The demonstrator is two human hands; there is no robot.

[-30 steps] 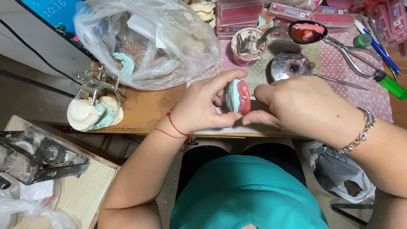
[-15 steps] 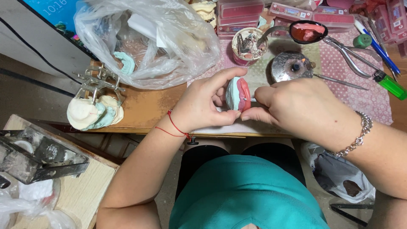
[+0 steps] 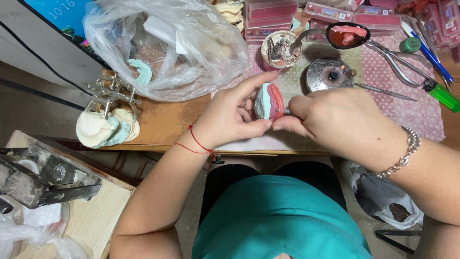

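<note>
A clear plastic bag (image 3: 167, 43) is lying on the wooden table (image 3: 167, 120). Near the table's front edge, the left hand (image 3: 235, 115) is gripping a pale blue dental cast with pink wax rim (image 3: 268, 101). The right hand (image 3: 345, 124) is pinching a thin metal tool (image 3: 286, 111) against the wax.

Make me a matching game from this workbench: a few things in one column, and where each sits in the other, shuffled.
Things:
1. dental cast
2. lighter
3. plastic bag
4. articulator

Places:
A. far right of the table
B. back of the table, left of the small tool cup
C. between the two hands
D. left edge of the table

Pairs: 1-C, 2-A, 3-B, 4-D
</note>
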